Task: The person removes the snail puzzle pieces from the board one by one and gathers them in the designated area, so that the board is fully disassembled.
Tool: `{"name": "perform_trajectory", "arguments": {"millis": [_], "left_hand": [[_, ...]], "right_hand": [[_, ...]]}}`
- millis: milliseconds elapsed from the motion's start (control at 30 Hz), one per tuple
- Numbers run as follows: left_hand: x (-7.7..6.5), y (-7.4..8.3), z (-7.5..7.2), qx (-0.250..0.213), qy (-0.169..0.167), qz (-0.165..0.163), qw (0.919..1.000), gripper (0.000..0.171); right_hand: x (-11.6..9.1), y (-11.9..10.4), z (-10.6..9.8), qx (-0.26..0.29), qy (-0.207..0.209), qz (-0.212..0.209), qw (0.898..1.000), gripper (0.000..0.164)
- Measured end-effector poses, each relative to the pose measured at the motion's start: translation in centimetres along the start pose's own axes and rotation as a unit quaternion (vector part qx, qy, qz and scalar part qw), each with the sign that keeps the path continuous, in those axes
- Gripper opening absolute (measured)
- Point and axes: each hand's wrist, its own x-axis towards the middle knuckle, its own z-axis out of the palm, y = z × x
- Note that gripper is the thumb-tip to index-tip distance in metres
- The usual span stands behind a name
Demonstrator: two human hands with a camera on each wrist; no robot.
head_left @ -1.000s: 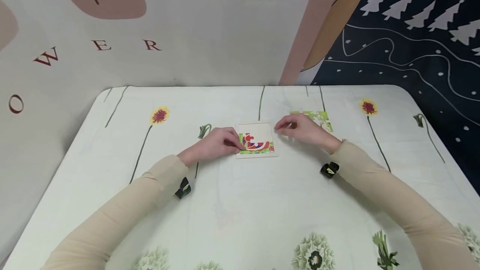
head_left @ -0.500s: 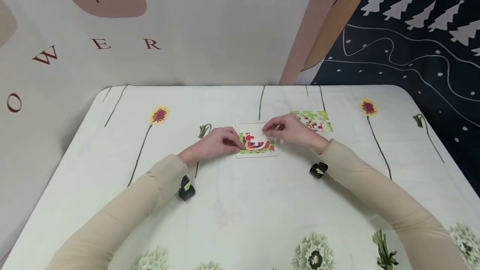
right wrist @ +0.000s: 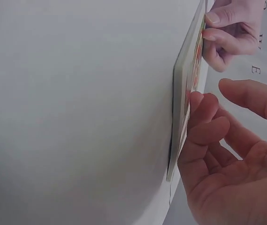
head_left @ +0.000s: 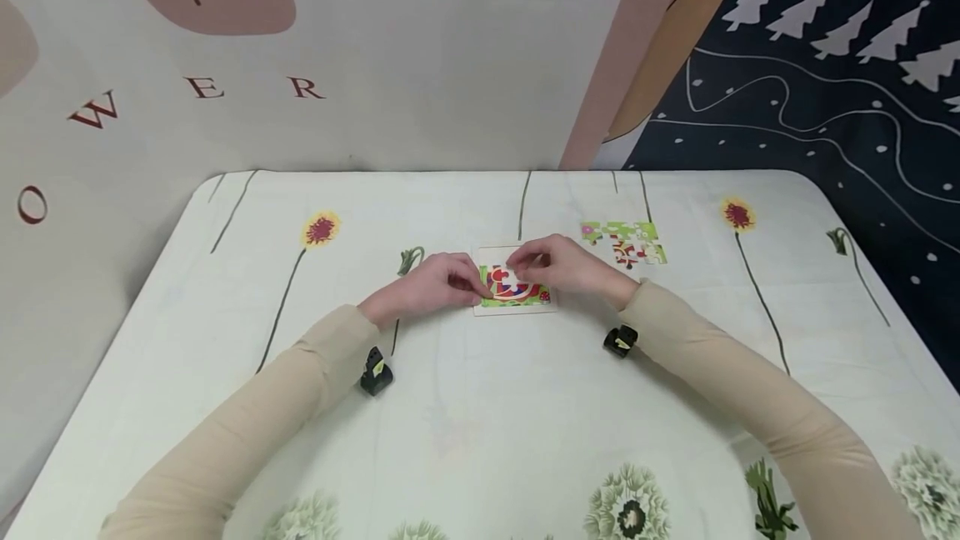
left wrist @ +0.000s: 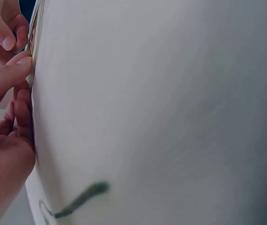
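Observation:
A square jigsaw puzzle board (head_left: pixel 517 312) lies in the middle of the cloth, its lower part filled with red, blue and green pieces. The left hand (head_left: pixel 444 282) holds the board at its left edge, fingertips over the picture's lower left corner, other fingers curled beside it. Over the board's right side is the right hand (head_left: pixel 566 267), fingers bent, fingertips right at the picture. In the right wrist view, the right fingertips (right wrist: pixel 203 105) meet the board's surface; I cannot tell whether a puzzle piece is between them.
Loose jigsaw pieces (head_left: pixel 637 232), green, white and red, lie together behind the right hand. The table (head_left: pixel 480 440) wears a white cloth printed with flowers. A patterned hanging (head_left: pixel 825 90) stands behind at the right, a pale wall (head_left: pixel 420 65) at the back.
The right hand has moved left from beside the loose pieces to over the puzzle board, uncovering more of those pieces. The left hand has stayed at the board's left edge.

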Motion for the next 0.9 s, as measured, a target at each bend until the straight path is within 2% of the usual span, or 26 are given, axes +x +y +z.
{"name": "perform_trajectory", "arguments": {"millis": [233,700,900], "left_hand": [[0.36,0.02,-0.21,-0.008,-0.02,-0.021,0.9995,0.012],[0.38,0.06,-0.36,-0.013,-0.022,-0.021,0.9995,0.012],[0.46,0.04,-0.33,-0.009,-0.021,-0.018,0.9996,0.012]], "right_hand": [[0.36,-0.51,0.49,-0.011,-0.015,0.01,1.0,0.03],[0.79,-0.73,0.92,-0.035,-0.012,0.021,0.999,0.033],[1.01,-0.75,1.0,-0.039,-0.006,0.025,0.999,0.028]]}}
